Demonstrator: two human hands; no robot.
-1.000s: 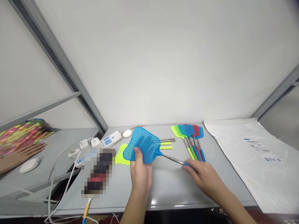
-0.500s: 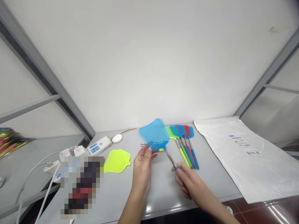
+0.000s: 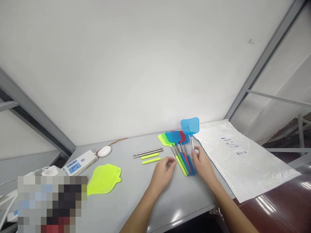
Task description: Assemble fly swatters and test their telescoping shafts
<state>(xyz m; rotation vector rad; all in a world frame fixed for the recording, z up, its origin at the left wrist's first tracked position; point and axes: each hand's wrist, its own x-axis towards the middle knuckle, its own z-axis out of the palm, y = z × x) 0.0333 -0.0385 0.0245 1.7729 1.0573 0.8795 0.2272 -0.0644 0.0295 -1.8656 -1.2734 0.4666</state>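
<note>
Right hand (image 3: 202, 161) pinches blue mesh fly swatter (image 3: 190, 126) by its steel shaft, left hand (image 3: 163, 171) loosely curled, empty — swatter could slip & scatter fanned row of coloured swatters (image 3: 178, 147).

Bright, even overhead light, soft shadows, glare on the table edge (image 3: 178, 213), wide-angle bending at edges.

Grey worktop (image 3: 145, 197) set against plain white wall (image 3: 136, 64). Grey metal frame bars (image 3: 257, 68) run diagonally at left and right, w/ white panels behind. Glossy dark red-brown floor (image 3: 286, 204) visible at lower right, showing light reflections. Lighting even; soft glare on worktop front edge.
</note>
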